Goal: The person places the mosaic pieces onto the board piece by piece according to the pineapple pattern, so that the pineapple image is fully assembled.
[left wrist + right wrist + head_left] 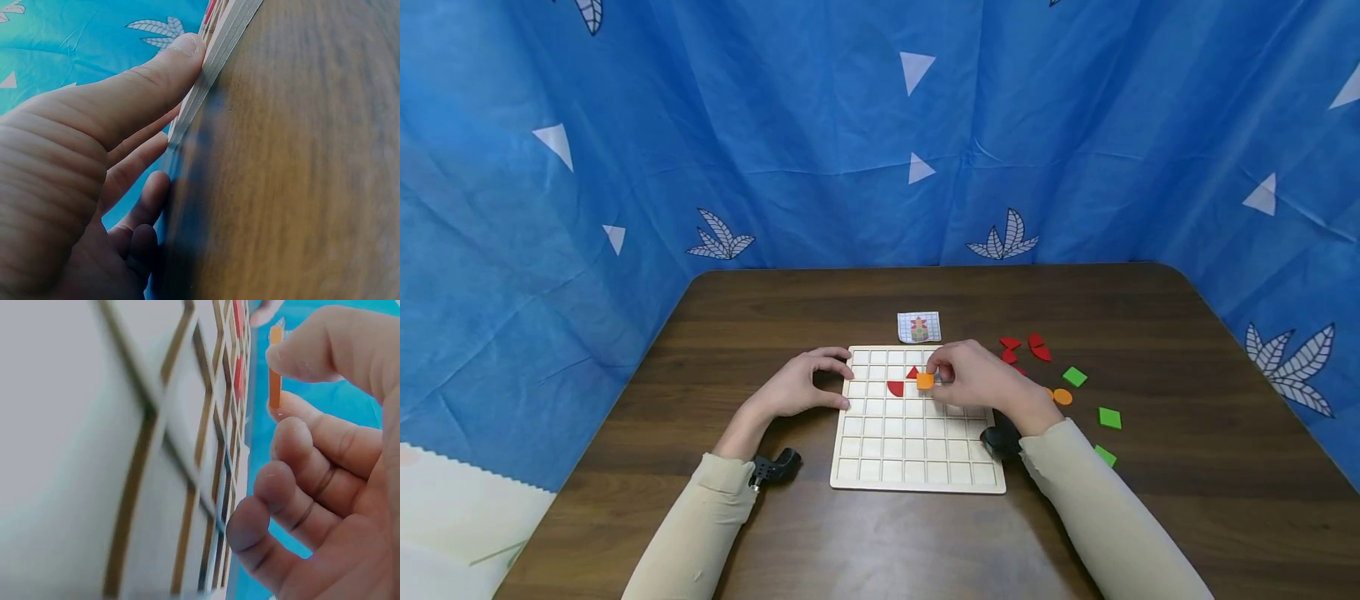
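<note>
A white grid board [880,473] with raised wooden lines lies on the table. My right hand [972,377] pinches a thin orange square tile [924,381] between thumb and forefinger, just above the upper middle of the board. In the right wrist view the orange tile [275,369] stands edge-on, its face hidden. Two red pieces sit in the grid: a triangle [913,372] and a quarter circle [896,388]. My left hand [797,386] rests against the board's left edge, thumb and fingers spread; the left wrist view shows the thumb [162,69] touching the board's side.
Behind the board lies a small printed pattern card [919,327]. To the right, several red pieces [1036,342], orange round pieces [1062,397] and green squares [1109,417] are scattered on the brown table [760,308]. A blue patterned cloth [820,125] hangs at the back.
</note>
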Motion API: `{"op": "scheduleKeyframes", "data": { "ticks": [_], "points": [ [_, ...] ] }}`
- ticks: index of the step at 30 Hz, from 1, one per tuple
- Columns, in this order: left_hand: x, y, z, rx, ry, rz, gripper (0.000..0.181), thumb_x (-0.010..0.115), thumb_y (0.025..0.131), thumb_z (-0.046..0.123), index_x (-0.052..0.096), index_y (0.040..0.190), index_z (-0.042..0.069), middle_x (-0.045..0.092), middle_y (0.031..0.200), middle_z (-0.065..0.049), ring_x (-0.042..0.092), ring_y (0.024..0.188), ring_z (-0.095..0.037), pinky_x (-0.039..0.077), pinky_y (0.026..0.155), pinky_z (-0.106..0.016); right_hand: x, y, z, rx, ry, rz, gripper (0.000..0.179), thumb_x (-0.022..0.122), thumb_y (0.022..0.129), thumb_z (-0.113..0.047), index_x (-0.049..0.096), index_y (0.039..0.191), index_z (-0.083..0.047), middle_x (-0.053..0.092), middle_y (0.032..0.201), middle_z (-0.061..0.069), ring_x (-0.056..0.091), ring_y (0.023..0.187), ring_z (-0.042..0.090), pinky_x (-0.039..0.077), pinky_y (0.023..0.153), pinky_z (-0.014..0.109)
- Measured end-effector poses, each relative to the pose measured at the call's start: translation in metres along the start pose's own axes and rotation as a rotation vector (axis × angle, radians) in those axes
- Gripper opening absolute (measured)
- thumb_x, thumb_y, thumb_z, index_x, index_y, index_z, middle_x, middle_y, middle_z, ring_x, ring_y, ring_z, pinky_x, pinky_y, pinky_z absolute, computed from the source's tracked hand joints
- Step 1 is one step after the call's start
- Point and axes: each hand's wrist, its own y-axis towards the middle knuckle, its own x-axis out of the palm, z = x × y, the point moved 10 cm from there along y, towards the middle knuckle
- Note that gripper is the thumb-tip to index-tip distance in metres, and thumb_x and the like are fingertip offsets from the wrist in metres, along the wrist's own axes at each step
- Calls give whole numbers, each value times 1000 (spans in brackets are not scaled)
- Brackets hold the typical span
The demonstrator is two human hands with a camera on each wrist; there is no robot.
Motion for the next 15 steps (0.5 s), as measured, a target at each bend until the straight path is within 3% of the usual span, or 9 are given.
{"op": "scheduleKeyframes", "data": {
  "ticks": [7, 15],
  "points": [
    [1, 2, 0, 5, 6, 2, 38, 93, 76, 33, 76, 109, 23, 57, 147, 1, 47, 144, -25, 39, 118, -47, 11, 6, -10, 18, -18, -47, 14, 72, 83, -18, 70, 96, -18, 52, 68, -4, 48, 62, 14, 37, 60, 31],
    [-1, 0, -1, -1, 1, 5, 39, 93, 76, 33, 76, 109, 22, 57, 147, 0, 47, 143, -25, 38, 118, -48, 16, 7, -13, 14, -65, -44, 13, 70, 83, -17, 69, 96, -18, 49, 66, -5, 47, 61, 13, 37, 60, 30]
  ]
}}
